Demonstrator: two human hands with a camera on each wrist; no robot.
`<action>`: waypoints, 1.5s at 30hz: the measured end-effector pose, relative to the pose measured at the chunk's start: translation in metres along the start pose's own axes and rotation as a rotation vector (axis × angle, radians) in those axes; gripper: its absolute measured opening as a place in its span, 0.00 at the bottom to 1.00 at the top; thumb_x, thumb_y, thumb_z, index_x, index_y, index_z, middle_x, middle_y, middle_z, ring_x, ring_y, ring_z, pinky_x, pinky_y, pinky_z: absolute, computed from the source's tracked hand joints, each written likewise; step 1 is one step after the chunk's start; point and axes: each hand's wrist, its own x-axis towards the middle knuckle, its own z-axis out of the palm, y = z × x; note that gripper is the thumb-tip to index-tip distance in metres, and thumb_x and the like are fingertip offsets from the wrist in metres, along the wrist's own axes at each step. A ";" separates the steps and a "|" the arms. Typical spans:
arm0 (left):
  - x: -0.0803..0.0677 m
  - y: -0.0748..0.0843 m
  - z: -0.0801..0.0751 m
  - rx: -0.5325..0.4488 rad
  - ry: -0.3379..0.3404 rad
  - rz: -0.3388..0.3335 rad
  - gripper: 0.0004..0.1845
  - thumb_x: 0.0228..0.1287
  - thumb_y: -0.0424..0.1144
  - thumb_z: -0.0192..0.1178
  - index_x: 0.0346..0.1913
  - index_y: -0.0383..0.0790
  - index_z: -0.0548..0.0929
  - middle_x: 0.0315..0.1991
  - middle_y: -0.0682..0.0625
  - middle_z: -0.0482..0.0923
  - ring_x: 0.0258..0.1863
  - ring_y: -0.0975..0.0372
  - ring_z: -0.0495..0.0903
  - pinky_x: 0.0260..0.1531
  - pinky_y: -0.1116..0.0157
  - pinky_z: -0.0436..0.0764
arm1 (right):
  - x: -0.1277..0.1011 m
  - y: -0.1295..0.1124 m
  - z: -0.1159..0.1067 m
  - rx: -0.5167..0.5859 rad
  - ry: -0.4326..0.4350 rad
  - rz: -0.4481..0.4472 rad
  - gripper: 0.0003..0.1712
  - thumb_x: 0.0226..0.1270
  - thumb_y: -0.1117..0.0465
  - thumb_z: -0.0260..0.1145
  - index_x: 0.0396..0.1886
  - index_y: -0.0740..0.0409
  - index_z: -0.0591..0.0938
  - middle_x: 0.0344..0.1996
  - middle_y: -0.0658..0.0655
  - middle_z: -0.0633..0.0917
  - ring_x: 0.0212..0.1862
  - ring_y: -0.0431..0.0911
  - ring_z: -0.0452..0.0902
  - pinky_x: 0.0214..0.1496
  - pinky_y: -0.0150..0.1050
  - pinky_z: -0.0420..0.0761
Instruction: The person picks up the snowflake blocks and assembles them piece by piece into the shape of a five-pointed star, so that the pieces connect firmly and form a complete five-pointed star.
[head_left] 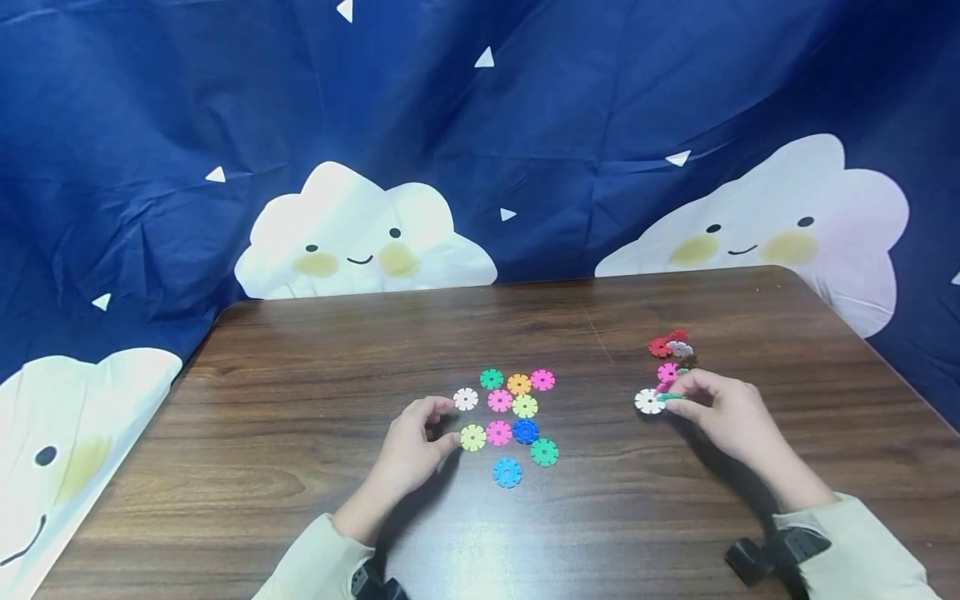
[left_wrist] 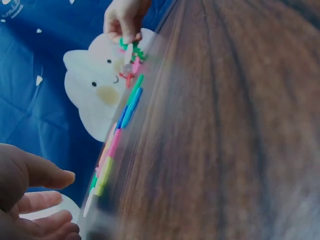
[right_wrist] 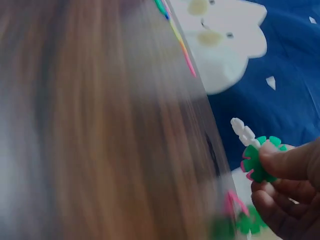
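The green disc (right_wrist: 254, 162), meeting a white disc (head_left: 648, 402) edge to edge, is pinched by the right hand (head_left: 723, 414) over the brown wood-grain table (head_left: 285, 433). The left hand's (head_left: 412, 446) fingers stand parted near loose coloured discs (head_left: 499, 432). Behind hangs blue cloth (head_left: 555, 125) with smiling white clouds (head_left: 352, 208).

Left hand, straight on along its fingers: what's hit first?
Probably the white disc just ahead of the left hand; the nearer yellow-green disc is also very close. Hand height is unclear in the head view, so it might pass over both.
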 end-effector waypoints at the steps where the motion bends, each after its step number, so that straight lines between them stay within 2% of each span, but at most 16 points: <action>1: 0.000 0.000 -0.001 0.025 -0.005 -0.003 0.18 0.49 0.31 0.66 0.46 0.35 0.79 0.41 0.43 0.77 0.43 0.53 0.76 0.45 0.54 0.77 | -0.001 0.004 -0.002 -0.011 -0.001 0.018 0.10 0.44 0.65 0.75 0.25 0.53 0.81 0.22 0.52 0.82 0.25 0.39 0.67 0.26 0.35 0.66; 10: 0.002 -0.004 0.004 0.162 -0.045 0.026 0.19 0.48 0.36 0.68 0.45 0.36 0.81 0.46 0.43 0.78 0.51 0.50 0.75 0.54 0.52 0.72 | -0.003 0.022 -0.012 -0.080 -0.073 0.124 0.10 0.46 0.64 0.73 0.26 0.58 0.79 0.21 0.55 0.80 0.26 0.46 0.66 0.27 0.37 0.62; 18: 0.003 -0.005 0.008 0.203 -0.056 0.049 0.19 0.46 0.36 0.69 0.45 0.36 0.81 0.44 0.44 0.77 0.49 0.50 0.73 0.52 0.52 0.72 | -0.004 0.024 -0.015 -0.097 -0.116 0.150 0.11 0.47 0.63 0.73 0.27 0.60 0.79 0.24 0.60 0.81 0.27 0.49 0.68 0.28 0.39 0.63; 22: 0.003 -0.004 0.008 0.208 -0.063 0.043 0.19 0.46 0.37 0.69 0.45 0.36 0.81 0.43 0.44 0.77 0.48 0.51 0.73 0.52 0.53 0.73 | -0.005 0.011 -0.012 -0.115 -0.036 0.078 0.13 0.44 0.63 0.74 0.28 0.61 0.79 0.23 0.59 0.81 0.25 0.48 0.68 0.26 0.40 0.64; 25: 0.003 -0.003 0.009 0.207 -0.065 0.047 0.19 0.47 0.37 0.69 0.44 0.36 0.81 0.43 0.44 0.77 0.48 0.51 0.73 0.51 0.53 0.73 | -0.004 -0.007 -0.005 -0.107 0.028 -0.005 0.13 0.45 0.61 0.74 0.28 0.61 0.79 0.26 0.60 0.81 0.26 0.50 0.72 0.27 0.45 0.69; 28: 0.004 0.000 0.011 0.206 -0.077 0.063 0.18 0.47 0.38 0.68 0.44 0.36 0.82 0.43 0.44 0.77 0.48 0.51 0.73 0.51 0.52 0.73 | -0.001 -0.027 0.006 -0.073 0.020 -0.051 0.12 0.48 0.59 0.72 0.29 0.59 0.79 0.29 0.60 0.82 0.30 0.53 0.74 0.32 0.50 0.72; 33: 0.005 0.005 0.017 0.211 -0.097 0.090 0.19 0.49 0.39 0.68 0.45 0.36 0.81 0.44 0.42 0.77 0.48 0.50 0.73 0.52 0.52 0.73 | 0.006 -0.055 0.026 -0.019 -0.095 -0.067 0.10 0.51 0.58 0.71 0.30 0.56 0.79 0.30 0.56 0.82 0.34 0.50 0.75 0.37 0.48 0.75; 40: 0.007 0.007 0.021 0.228 -0.089 0.122 0.17 0.48 0.37 0.68 0.43 0.35 0.82 0.42 0.43 0.77 0.46 0.51 0.74 0.50 0.54 0.74 | 0.006 -0.082 0.057 0.084 -0.318 -0.132 0.10 0.51 0.56 0.72 0.28 0.53 0.79 0.23 0.45 0.78 0.29 0.38 0.72 0.32 0.35 0.74; 43: 0.008 0.008 0.022 0.226 -0.092 0.123 0.16 0.50 0.36 0.67 0.43 0.35 0.82 0.42 0.43 0.77 0.45 0.52 0.74 0.49 0.54 0.74 | 0.005 -0.091 0.065 0.122 -0.401 -0.120 0.12 0.50 0.55 0.73 0.29 0.54 0.80 0.22 0.45 0.77 0.28 0.36 0.70 0.31 0.32 0.73; 45: 0.008 0.008 0.023 0.221 -0.096 0.122 0.15 0.51 0.36 0.67 0.43 0.35 0.82 0.42 0.44 0.77 0.45 0.53 0.75 0.49 0.55 0.74 | 0.005 -0.096 0.069 0.113 -0.425 -0.115 0.13 0.48 0.54 0.74 0.28 0.54 0.79 0.22 0.45 0.76 0.28 0.37 0.69 0.31 0.32 0.72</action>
